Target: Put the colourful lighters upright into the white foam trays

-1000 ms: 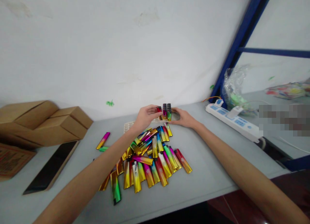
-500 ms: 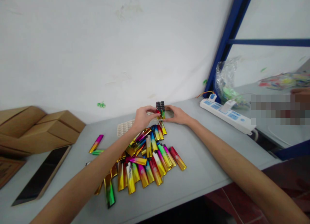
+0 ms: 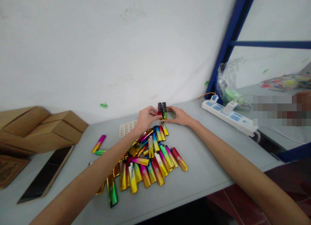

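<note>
Near the wall, several shiny lighters (image 3: 165,114) with black tops stand upright in two short rows. My left hand (image 3: 147,117) reaches them from the left, its thumb and fingers pinched on a red lighter (image 3: 159,112) at the row's front. From the right, my right hand (image 3: 178,115) curves around the upright group, thumb in front and fingers behind, seemingly gripping its side. A white tray (image 3: 127,128) with rows of round hollows lies partly behind my left hand. In front of both hands spreads a loose pile of metallic multicoloured lighters (image 3: 145,160); my left forearm hides part of it.
Cardboard boxes (image 3: 58,127) and a dark smartphone (image 3: 46,174) lie on the left of the grey table (image 3: 194,183). At the right sit a white power strip (image 3: 228,117) with plugs and a blue metal frame (image 3: 225,56). Beyond it, another person's hand (image 3: 302,100) shows.
The view has shifted slightly, moving everything a little to the right. Both hands stay at the upright lighters, with my left fingers a bit more closed on the front one.
</note>
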The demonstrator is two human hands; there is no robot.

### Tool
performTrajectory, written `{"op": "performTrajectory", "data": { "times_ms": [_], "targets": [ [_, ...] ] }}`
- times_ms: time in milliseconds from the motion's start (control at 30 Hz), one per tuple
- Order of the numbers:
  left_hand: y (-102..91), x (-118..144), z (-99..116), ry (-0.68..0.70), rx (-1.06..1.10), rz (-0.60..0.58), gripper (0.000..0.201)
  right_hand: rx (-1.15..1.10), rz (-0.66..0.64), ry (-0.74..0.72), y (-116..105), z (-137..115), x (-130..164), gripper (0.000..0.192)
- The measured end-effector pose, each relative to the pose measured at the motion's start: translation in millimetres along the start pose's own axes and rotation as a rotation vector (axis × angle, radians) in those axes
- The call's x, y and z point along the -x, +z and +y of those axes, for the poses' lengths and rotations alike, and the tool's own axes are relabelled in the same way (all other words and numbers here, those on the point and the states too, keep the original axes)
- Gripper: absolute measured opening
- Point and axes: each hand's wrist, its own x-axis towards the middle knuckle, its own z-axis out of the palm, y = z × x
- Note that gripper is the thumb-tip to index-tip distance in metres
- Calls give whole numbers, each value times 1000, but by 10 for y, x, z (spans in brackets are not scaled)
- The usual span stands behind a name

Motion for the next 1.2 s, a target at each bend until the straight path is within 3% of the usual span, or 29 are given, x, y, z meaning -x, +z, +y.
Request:
{"op": "performTrajectory", "data": {
  "times_ms": [200,400,633,833,933,1200],
  "targets": [
    [-22,63,58,-28,20,-58,26,-40,20,9,18,20,1,81],
    [-303,335,207,112,-268,-33,22,-40,-13,-6,-5,8,2,76],
    [-624,387,-42,67,-558,-139,45,-84,-54,-21,-46,-9,16,79],
    [-539,190,-213,103,-603,-308,75,-76,-95,9,-39,23,16,79],
    [-482,57,-232,101,-606,-377,78,-62,-81,24,-32,13,18,79],
    [-463,-81,-205,87,-674,-386,88,163,13,77,-115,-96,119,71]
  ]
}}
